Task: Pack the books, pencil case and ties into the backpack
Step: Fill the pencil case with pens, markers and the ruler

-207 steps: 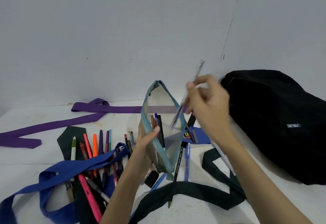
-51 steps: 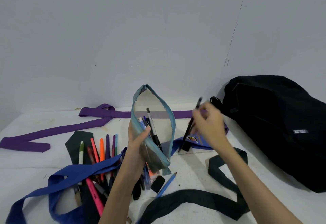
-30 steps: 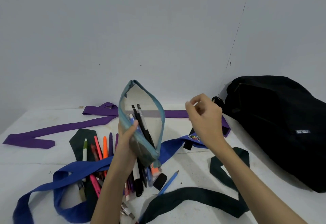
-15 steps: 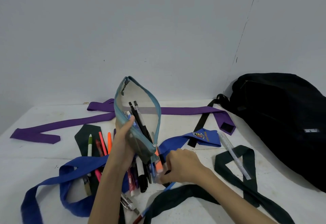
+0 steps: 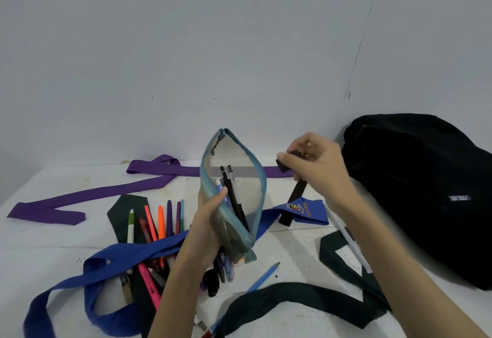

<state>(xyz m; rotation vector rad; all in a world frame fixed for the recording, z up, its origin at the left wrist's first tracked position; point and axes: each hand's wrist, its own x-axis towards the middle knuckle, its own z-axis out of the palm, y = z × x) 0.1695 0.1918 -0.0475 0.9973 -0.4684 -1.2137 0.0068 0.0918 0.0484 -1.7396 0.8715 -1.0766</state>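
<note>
We find the pencil case point(image 5: 234, 194) part-filled in our left hand point(image 5: 210, 220); right hand point(image 5: 316, 162) pinches a small black item point(image 5: 282, 165); ties and backpack point(image 5: 415, 191) remain unpacked.

A plain pale grey wall point(image 5: 186, 53) is filling the far side, with a thin dark crack point(image 5: 359, 45) running down it at the right. A white surface point(image 5: 292, 247), scuffed and faintly stained, is stretching near, meeting the wall in soft, even light.

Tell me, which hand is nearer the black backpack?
Right. The right hand, pinching a small black item, hangs just beside the backpack; the left hand holds the pencil case farther away.
</note>
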